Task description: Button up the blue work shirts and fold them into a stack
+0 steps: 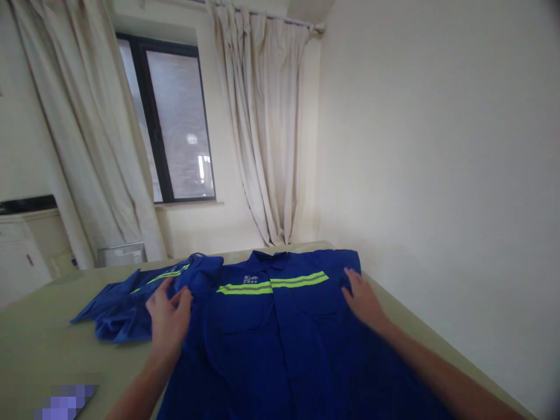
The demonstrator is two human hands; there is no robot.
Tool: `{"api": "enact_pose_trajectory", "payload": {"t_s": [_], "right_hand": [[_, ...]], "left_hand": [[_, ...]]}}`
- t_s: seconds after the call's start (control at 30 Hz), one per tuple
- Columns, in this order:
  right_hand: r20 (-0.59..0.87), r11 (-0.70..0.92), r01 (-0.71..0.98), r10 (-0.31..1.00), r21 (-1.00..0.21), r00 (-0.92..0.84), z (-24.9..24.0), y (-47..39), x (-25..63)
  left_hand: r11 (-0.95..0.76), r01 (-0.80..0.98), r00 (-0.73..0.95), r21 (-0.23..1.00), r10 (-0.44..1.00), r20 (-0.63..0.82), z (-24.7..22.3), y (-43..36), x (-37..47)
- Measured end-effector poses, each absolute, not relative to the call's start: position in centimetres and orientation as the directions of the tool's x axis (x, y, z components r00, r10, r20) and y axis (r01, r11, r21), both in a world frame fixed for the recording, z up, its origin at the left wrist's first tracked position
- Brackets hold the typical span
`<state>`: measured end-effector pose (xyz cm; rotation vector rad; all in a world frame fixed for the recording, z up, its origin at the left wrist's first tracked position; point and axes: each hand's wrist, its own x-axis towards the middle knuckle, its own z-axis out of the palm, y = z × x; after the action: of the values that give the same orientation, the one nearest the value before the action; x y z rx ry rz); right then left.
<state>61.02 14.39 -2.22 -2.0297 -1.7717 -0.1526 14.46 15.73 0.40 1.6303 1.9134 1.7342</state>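
Observation:
A dark blue work jacket (301, 326) lies spread front side up, collar toward the window, with a yellow-green and grey reflective stripe across the chest and a small pale logo above it. My left hand (168, 315) is at the jacket's left side, by its bunched sleeve, with thumb and fingers apart. Over the shoulder at the right is my right hand (364, 300), its fingers spread; whether it touches the cloth I cannot tell. A second blue garment (126, 306) with a similar stripe lies crumpled to the left, partly behind my left hand.
The garments rest on a pale green covered surface (26, 338). A blurred-out purple object (65, 402) lies at the front left. A plain wall (437, 175) runs along the right side. Behind are curtains (271, 116), a dark-framed window (175, 116) and a white cabinet (21, 251).

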Motion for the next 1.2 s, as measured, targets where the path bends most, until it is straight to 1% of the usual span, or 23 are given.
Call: {"api": "enact_pose_trajectory", "payload": {"t_s": [0.03,0.07,0.1,0.13,0.2,0.23,0.33,0.43,0.5,0.57,0.63,0.7,0.73,0.8,0.83,0.87,0.93,1.0,1.1,1.2], "right_hand": [[0.295,0.059,0.959,0.955,-0.278,0.026,-3.3,12.4,59.1],[0.227,0.167,0.934,0.969,-0.315,-0.097,-4.5,10.4,56.9],[0.165,0.252,0.903,0.965,-0.348,-0.206,-5.4,8.7,54.7],[0.124,0.312,0.879,0.950,-0.362,-0.286,-6.2,7.2,52.6],[0.104,0.325,0.879,0.946,-0.349,-0.308,-6.8,6.0,49.3],[0.107,0.328,0.880,0.945,-0.343,-0.310,-6.7,6.3,48.3],[0.109,0.344,0.882,0.939,-0.321,-0.327,-5.7,10.0,47.1],[0.097,0.358,0.884,0.934,-0.301,-0.344,-5.0,14.4,47.3],[0.111,0.370,0.880,0.929,-0.298,-0.353,-4.8,16.0,47.3],[0.184,0.387,0.871,0.920,-0.303,-0.345,-4.6,16.2,47.2],[0.325,0.427,0.847,0.887,-0.315,-0.327,-4.0,15.2,46.9],[0.445,0.512,0.792,0.826,-0.332,-0.347,-3.4,13.3,46.6],[0.458,0.572,0.746,0.794,-0.341,-0.399,-3.1,12.1,46.4],[0.396,0.677,0.643,0.734,-0.357,-0.552,-2.8,9.7,46.1],[0.350,0.705,0.611,0.710,-0.361,-0.612,-2.9,8.7,45.9],[0.310,0.715,0.598,0.697,-0.362,-0.646,-3.0,7.7,45.8],[0.284,0.694,0.615,0.718,-0.375,-0.636,-3.4,6.5,45.8],[0.295,0.642,0.626,0.763,-0.443,-0.575,-3.7,6.1,45.9],[0.305,0.551,0.582,0.828,-0.598,-0.471,-4.0,6.8,46.4],[0.299,0.481,0.518,0.868,-0.707,-0.398,-4.3,7.7,47.0]], "left_hand": [[-0.253,0.644,-0.308,0.722,0.778,0.547,-0.9,13.9,15.6],[-0.334,0.684,-0.086,0.649,0.846,0.526,-2.4,12.0,17.0],[-0.407,0.729,0.128,0.551,0.871,0.474,-3.9,10.3,18.6],[-0.447,0.772,0.265,0.451,0.872,0.411,-5.4,9.0,20.1],[-0.498,0.816,0.416,0.295,0.859,0.300,-7.4,8.0,22.5],[-0.506,0.828,0.447,0.242,0.856,0.259,-7.8,8.3,23.2],[-0.483,0.862,0.453,0.153,0.870,0.194,-6.6,11.3,24.2],[-0.394,0.915,0.370,0.082,0.904,0.215,-4.5,13.5,25.0],[-0.372,0.926,0.347,0.066,0.906,0.242,-4.0,13.0,25.9],[-0.375,0.921,0.340,0.108,0.906,0.254,-4.6,11.3,26.7],[-0.396,0.903,0.351,0.165,0.903,0.248,-5.5,9.8,26.9],[-0.435,0.880,0.393,0.192,0.893,0.222,-6.3,9.4,26.2],[-0.456,0.869,0.418,0.193,0.884,0.208,-6.5,9.7,25.7],[-0.470,0.861,0.437,0.193,0.879,0.189,-6.6,10.8,24.6],[-0.472,0.860,0.440,0.195,0.879,0.186,-6.5,11.5,24.1],[-0.474,0.858,0.440,0.197,0.877,0.191,-6.3,12.1,23.8],[-0.480,0.854,0.437,0.199,0.871,0.225,-6.1,12.7,23.4],[-0.491,0.849,0.430,0.195,0.857,0.286,-5.9,12.4,23.4],[-0.529,0.827,0.437,0.188,0.817,0.376,-5.5,10.6,23.4],[-0.612,0.754,0.505,0.236,0.771,0.388,-4.5,8.0,23.9]]}}
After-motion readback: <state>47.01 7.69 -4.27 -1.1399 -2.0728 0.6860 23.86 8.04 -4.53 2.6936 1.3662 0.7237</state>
